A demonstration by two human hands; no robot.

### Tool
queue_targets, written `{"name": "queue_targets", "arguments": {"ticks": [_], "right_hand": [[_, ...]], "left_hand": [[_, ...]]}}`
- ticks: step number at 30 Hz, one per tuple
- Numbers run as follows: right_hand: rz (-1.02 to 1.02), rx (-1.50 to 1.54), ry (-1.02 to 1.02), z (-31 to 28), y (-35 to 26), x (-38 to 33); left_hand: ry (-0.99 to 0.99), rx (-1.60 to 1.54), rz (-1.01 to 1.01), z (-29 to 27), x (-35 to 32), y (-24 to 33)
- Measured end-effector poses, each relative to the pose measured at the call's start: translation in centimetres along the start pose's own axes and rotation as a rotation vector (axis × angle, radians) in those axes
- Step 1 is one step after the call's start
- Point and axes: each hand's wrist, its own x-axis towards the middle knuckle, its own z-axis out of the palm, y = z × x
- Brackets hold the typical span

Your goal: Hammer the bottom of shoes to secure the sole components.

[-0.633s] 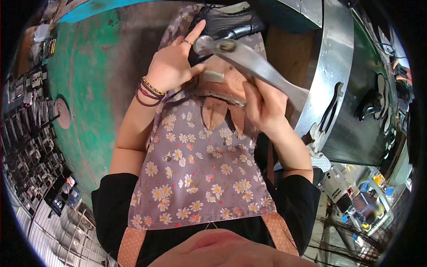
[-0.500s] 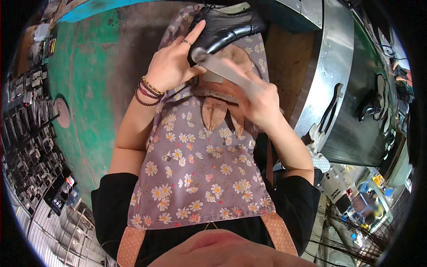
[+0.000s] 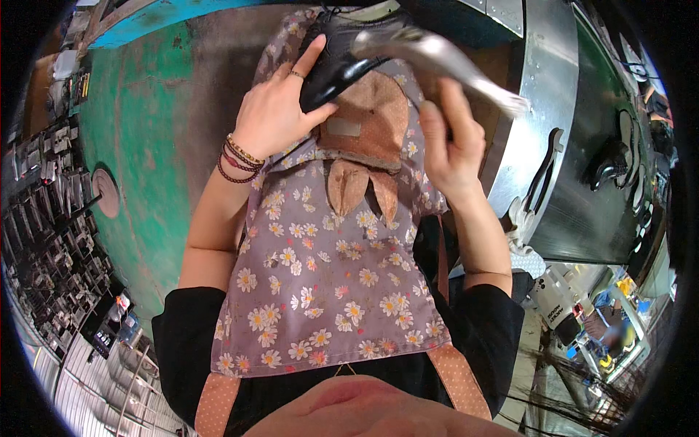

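A black leather lace-up shoe (image 3: 342, 62) lies across the apron at my lap, its toe pointing toward me. My left hand (image 3: 280, 109) holds it, with the index finger along the upper and the thumb near the toe. My right hand (image 3: 457, 142) is to the right of the shoe, and its index finger reaches up to a curved silver metal tool (image 3: 444, 58). The tool is smeared by motion; its rounded end is over the shoe and the other end points right. How the fingers grip it is partly hidden by the blur.
A green worn surface (image 3: 138, 138) spreads at the left. On the right, a metal-edged bench (image 3: 546, 80) carries a dark curved tool (image 3: 542, 171) and a black shoe (image 3: 608, 164). The flowered apron (image 3: 331, 277) has a brown pocket (image 3: 364, 109) below the shoe.
The metal tool has moved from the shoe's toe up and to the right, its outer end swinging outward. My right hand has shifted right, away from the shoe. My left hand stays on the shoe.
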Motion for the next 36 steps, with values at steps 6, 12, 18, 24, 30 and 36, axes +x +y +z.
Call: {"name": "queue_targets", "arguments": {"ticks": [6,12,18,24,30,36], "right_hand": [[0.154,-0.213,-0.33,-0.6,-0.8,1.0],[0.021,0.039,-0.024,-0.3,-1.7,0.9],[0.049,-0.157,-0.195,-0.7,0.4,0.1],[0.066,-0.215,-0.143,-0.3,3.2,-2.4],[0.012,-0.012,0.157,-0.7,-0.2,-1.0],[0.169,-0.159,-0.07,0.0,2.9,-1.0]], "left_hand": [[-0.014,0.137,0.005,0.5,-0.3,1.1],[0.002,0.196,-0.023,0.5,-1.1,1.4],[-0.022,0.198,-0.044,0.7,-0.8,0.8],[-0.041,0.09,-0.021,0.1,0.0,1.5],[-0.089,0.108,-0.061,-0.4,-0.5,0.5],[-0.091,0.04,-0.055,-0.2,0.4,0.1]]}}
